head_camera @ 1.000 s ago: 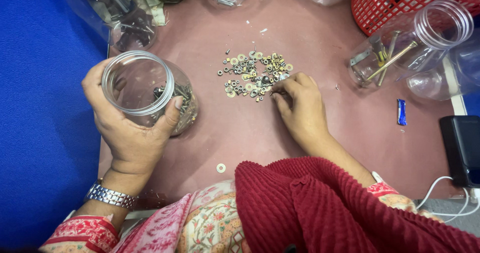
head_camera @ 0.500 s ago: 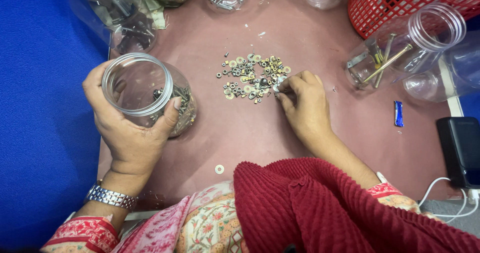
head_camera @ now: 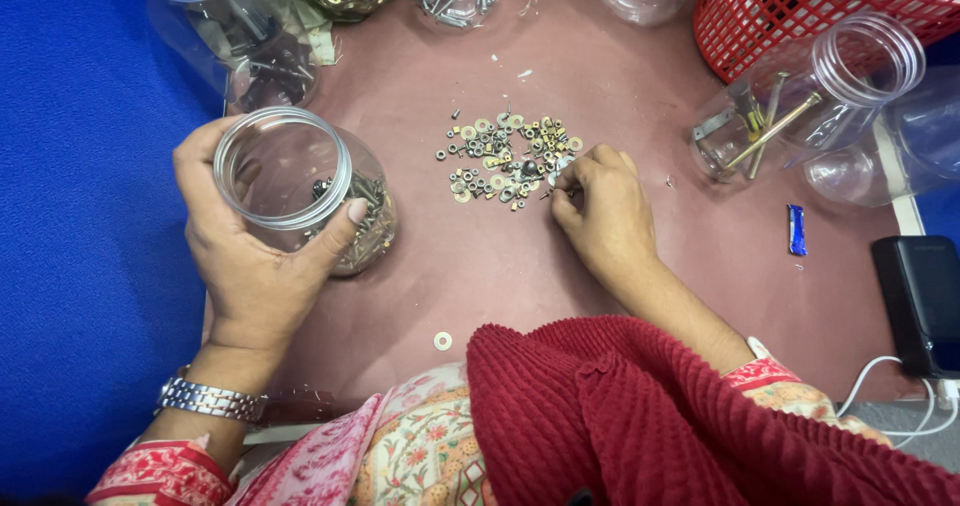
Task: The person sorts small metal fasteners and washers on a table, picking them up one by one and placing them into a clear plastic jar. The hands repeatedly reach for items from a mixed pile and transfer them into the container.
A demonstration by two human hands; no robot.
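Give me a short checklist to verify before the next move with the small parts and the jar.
1. Left hand grips the jar firmly: ok.
2. Jar mouth is open, no lid: ok.
3. Right hand has its fingertips at the edge of the pile of nuts and washers: ok.
4. A piece is pinched between the fingertips: cannot tell.
5. Bare table lies between pile and jar: ok.
6. Every washer is in the pile: not ok, a stray washer lies apart.
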